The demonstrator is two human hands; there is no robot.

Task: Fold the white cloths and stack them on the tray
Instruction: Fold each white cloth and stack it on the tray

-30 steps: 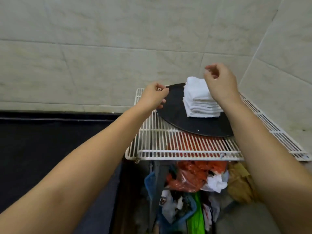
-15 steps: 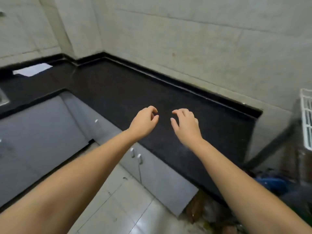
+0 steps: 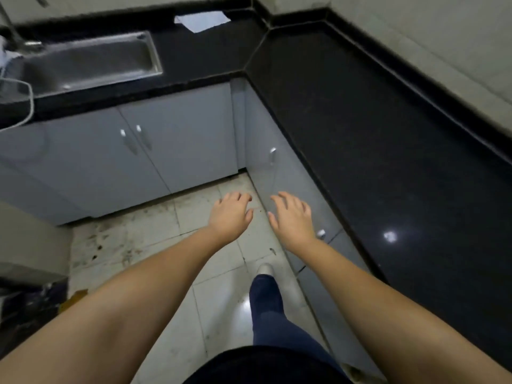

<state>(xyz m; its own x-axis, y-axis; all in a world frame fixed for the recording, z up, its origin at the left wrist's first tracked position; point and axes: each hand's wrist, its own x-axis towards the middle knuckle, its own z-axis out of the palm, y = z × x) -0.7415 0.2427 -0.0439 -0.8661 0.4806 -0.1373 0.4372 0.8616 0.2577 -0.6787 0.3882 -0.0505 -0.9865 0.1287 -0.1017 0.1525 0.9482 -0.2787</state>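
My left hand (image 3: 230,216) and my right hand (image 3: 291,217) hang side by side in the air above the tiled floor, fingers spread, holding nothing. A flat white cloth (image 3: 202,20) lies on the black counter at the far back, well out of reach of both hands. The tray and the stack of folded cloths are out of view.
An L-shaped black counter (image 3: 374,128) runs along the back and right walls over grey cabinet doors (image 3: 177,139). A steel sink (image 3: 88,62) sits at the back left. My leg and shoe (image 3: 264,289) stand on the stained floor tiles (image 3: 133,234).
The view has swung left and down from the wire rack with the tray to the counter corner and floor. Both hands stayed empty and have spread their fingers.
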